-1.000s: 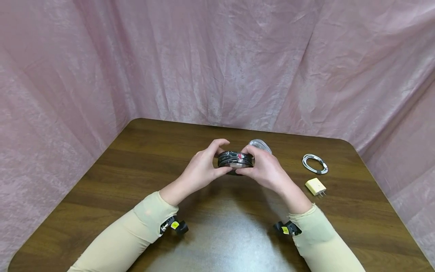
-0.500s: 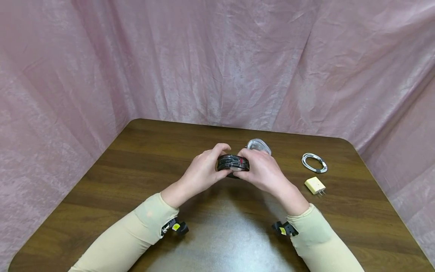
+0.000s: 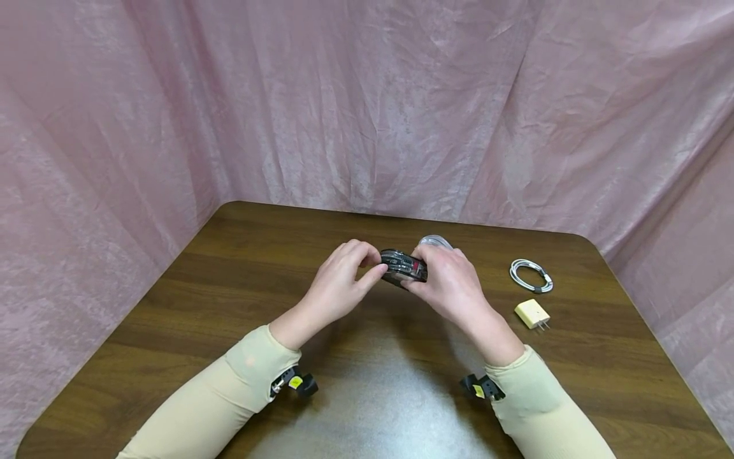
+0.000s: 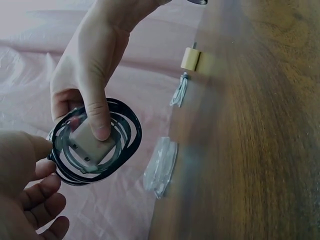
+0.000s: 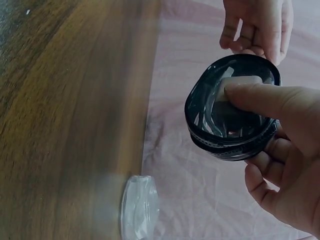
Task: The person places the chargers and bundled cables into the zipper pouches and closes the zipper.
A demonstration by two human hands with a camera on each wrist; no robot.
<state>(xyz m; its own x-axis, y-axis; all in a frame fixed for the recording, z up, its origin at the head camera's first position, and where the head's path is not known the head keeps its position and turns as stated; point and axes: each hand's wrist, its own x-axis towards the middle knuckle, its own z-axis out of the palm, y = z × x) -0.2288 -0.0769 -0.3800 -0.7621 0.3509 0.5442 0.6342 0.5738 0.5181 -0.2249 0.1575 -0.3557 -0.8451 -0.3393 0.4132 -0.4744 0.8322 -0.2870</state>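
A small round zip pouch with black edges and clear faces (image 3: 397,260) is held above the table between both hands. Through its clear side I see a pale charger block (image 5: 245,80) and a strip that looks like cable. My right hand (image 3: 453,280) grips the pouch, its thumb pressed on the clear face over the block and its fingers behind. At the opposite end, my left hand (image 3: 343,280) pinches the pouch's zipped edge between thumb and forefinger. A red patch shows on the zipped side, near the right fingers.
Behind the right hand lies a clear plastic pouch (image 3: 436,241). Farther right on the wooden table (image 3: 241,268) are a coiled white cable (image 3: 518,280) and a pale yellow plug charger (image 3: 532,313). Pink curtains (image 3: 367,115) hang around the table.
The pouch has turned so its right end tilts down. My left hand has gone from holding its end broadly to pinching at its edge; the right keeps its grip.
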